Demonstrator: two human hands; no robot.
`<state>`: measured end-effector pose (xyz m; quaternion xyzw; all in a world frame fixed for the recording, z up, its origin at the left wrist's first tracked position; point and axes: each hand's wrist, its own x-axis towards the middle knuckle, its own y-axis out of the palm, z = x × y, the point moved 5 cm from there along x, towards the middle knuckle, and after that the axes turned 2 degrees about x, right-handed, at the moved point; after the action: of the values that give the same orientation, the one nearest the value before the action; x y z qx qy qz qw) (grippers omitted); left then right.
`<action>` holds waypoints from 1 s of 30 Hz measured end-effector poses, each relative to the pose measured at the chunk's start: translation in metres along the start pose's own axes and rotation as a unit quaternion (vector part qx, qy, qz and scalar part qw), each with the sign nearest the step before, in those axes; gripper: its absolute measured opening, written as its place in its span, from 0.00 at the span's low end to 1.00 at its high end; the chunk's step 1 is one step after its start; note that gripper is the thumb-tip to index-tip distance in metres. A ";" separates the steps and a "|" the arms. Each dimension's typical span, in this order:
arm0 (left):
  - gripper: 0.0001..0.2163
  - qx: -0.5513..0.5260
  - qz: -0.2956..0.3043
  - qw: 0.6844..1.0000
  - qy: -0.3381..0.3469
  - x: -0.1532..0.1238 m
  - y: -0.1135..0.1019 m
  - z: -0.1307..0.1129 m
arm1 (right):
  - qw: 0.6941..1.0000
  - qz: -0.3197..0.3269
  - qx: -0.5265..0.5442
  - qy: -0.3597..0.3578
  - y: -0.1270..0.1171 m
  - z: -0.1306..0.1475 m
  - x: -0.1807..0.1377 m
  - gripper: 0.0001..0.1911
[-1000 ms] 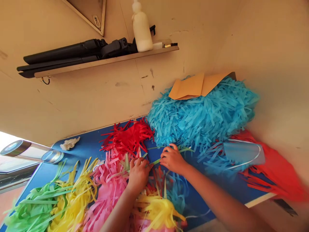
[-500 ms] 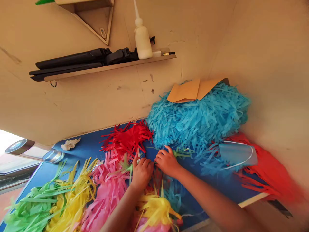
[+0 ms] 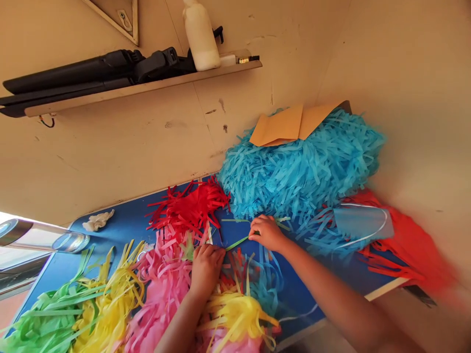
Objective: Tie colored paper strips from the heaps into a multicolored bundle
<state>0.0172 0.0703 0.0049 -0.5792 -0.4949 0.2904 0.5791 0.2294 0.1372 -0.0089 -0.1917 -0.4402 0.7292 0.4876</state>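
A thin green tissue paper strip point(image 3: 236, 243) runs between my two hands, just above the blue table point(image 3: 290, 287). My right hand point(image 3: 268, 232) pinches its far end, and pale green strip ends stick out past the fingers. My left hand point(image 3: 208, 264) is closed around the near end, beside the pink fringe point(image 3: 162, 284); its fingertips are partly hidden. Red tissue fringe point(image 3: 193, 206) lies behind my left hand. Below the hands sit yellow fringe point(image 3: 239, 314) and blue strips point(image 3: 267, 284).
A large blue fringed bundle point(image 3: 294, 171) stands against the wall with folded brown card point(image 3: 281, 127) on top. Red fringe point(image 3: 412, 240) hangs at the right edge. Green point(image 3: 47, 314) and yellow fringe point(image 3: 114, 299) lie left, near a clear bottle point(image 3: 69, 241). A shelf point(image 3: 147, 87) holds a white bottle point(image 3: 201, 37).
My hands have moved apart, the right one to the right and the left one to the left. The green strip now shows stretched between them. The view has shifted slightly.
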 end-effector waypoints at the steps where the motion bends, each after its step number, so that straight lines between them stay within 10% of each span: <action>1: 0.13 -0.013 -0.001 1.000 -0.011 0.000 0.003 0.004 | 1.000 0.003 0.007 0.005 0.000 -0.003 0.000 0.03; 19: 0.10 -0.008 0.039 0.993 -0.111 0.009 0.002 0.012 | 0.998 0.006 0.011 0.060 0.000 -0.003 0.004 0.05; 30: 0.18 0.076 0.087 0.991 0.070 0.018 -0.010 -0.028 | 0.999 -0.006 -0.034 -0.021 -0.005 0.017 0.000 0.04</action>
<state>0.0469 0.0747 0.0231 -0.5932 -0.3775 0.3355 0.6269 0.2199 0.1300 0.0041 -0.1901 -0.4756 0.7148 0.4763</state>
